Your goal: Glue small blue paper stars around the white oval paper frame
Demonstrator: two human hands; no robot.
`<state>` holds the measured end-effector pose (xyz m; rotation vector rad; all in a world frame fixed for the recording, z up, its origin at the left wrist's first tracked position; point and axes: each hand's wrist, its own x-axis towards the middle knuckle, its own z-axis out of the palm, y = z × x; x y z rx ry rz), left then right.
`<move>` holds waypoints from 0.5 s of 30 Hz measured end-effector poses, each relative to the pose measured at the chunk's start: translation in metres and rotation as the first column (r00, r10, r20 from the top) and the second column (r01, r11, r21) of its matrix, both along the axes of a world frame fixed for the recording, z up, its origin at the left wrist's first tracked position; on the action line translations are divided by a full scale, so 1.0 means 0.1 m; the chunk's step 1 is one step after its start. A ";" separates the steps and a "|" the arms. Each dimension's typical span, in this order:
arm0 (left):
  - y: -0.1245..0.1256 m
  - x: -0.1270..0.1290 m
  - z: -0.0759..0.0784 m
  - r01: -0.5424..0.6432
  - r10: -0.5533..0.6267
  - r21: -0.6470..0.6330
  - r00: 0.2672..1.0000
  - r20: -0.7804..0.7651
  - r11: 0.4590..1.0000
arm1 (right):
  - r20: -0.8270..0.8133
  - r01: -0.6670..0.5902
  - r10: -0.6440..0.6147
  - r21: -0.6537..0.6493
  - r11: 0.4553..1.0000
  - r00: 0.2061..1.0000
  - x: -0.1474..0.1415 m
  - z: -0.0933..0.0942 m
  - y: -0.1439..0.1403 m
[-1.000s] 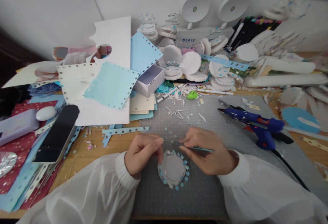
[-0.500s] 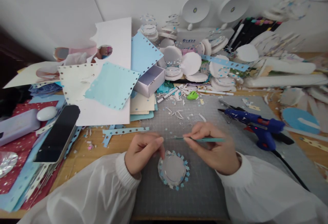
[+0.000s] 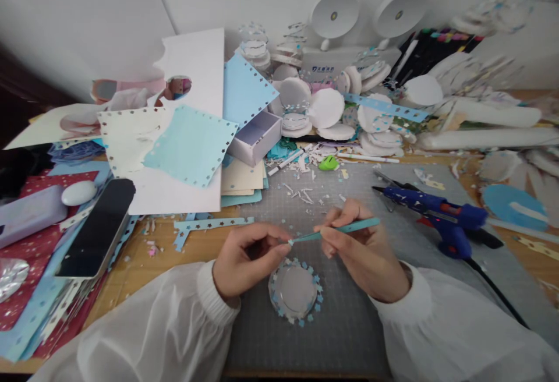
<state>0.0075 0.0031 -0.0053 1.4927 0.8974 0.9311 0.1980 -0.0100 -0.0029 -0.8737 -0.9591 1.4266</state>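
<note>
A wooden desk [image 3: 205, 249] carries a grey gridded cutting mat [image 3: 345, 335] at the middle of its near edge. On the mat lie a round grey disc ringed with small blue paper flowers [image 3: 296, 290], white paper scraps [image 3: 305, 193] toward its far edge, and a blue hot-glue gun [image 3: 437, 210] at its right side. At the desk's left edge sits a black phone [image 3: 98, 227] on red star-printed paper [image 3: 26, 265]. Pale blue and white punched-edge paper sheets [image 3: 187, 143] pile at the far left, white round paper discs [image 3: 325, 107] along the far edge.
</note>
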 end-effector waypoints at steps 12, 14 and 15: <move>-0.01 0.00 0.04 -0.005 0.007 0.030 0.997 -0.075 1.000 | 0.037 -0.011 0.008 0.078 0.997 0.999 0.01 -0.03 0.00; -0.01 0.00 0.04 -0.001 0.004 0.030 0.997 -0.082 1.000 | 0.045 -0.002 -0.001 0.076 0.997 0.999 0.01 -0.03 0.00; -0.01 0.00 0.04 0.001 0.002 0.031 0.996 -0.086 1.000 | 0.048 -0.001 -0.003 0.078 0.997 0.999 0.01 -0.04 0.00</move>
